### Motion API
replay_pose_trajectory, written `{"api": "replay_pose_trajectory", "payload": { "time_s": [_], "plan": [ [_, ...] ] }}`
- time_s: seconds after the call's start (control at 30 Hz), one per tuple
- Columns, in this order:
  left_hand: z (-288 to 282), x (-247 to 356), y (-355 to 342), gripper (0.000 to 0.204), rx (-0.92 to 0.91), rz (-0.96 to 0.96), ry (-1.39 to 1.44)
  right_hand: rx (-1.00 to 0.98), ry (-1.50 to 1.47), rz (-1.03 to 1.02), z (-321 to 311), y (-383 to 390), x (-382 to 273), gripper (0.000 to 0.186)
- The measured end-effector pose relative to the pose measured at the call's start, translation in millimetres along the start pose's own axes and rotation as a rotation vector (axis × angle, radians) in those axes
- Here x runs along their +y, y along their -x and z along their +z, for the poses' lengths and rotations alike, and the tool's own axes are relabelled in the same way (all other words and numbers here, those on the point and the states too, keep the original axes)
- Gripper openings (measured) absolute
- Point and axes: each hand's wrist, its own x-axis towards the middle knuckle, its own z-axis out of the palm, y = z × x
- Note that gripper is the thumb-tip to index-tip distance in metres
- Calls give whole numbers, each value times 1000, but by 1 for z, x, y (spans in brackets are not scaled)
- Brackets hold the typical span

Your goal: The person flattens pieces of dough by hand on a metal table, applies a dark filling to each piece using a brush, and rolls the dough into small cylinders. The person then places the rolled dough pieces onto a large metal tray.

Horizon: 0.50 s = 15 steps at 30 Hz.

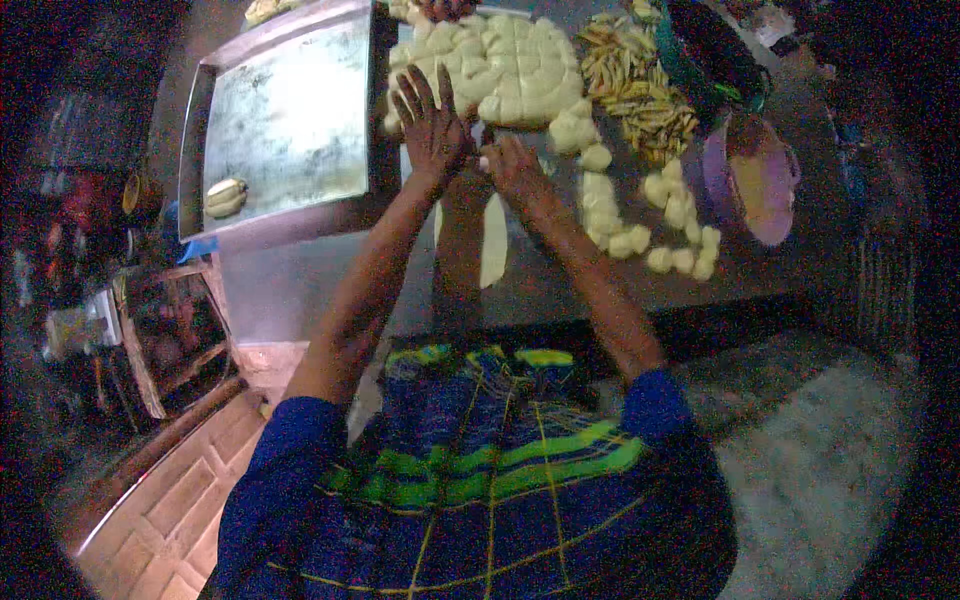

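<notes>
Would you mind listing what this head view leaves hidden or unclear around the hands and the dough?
- Right hand: its fingertips are blurred; what they pinch, if anything, cannot be told.
- Dough slab: the left hand covers its near left part, and the top edge cuts off its far side.
- Piece on the tray: too small and dim to identify.
- Bowl: its contents are a blur.
- Left and right margins: too dark to read.
</notes>
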Motion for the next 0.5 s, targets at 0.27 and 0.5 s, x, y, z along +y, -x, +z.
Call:
{"api": "replay_pose_trajectory", "payload": {
  "time_s": [0.27, 0.5],
  "plan": [
    [-39, 11, 110, 84, -233, 81, -44, 108, -310, 203, -40, 88, -87, 29],
    [-66, 22, 179, 83, -370, 67, -114, 68, -370, 248, -79, 113, -119, 36]
  ]
}}
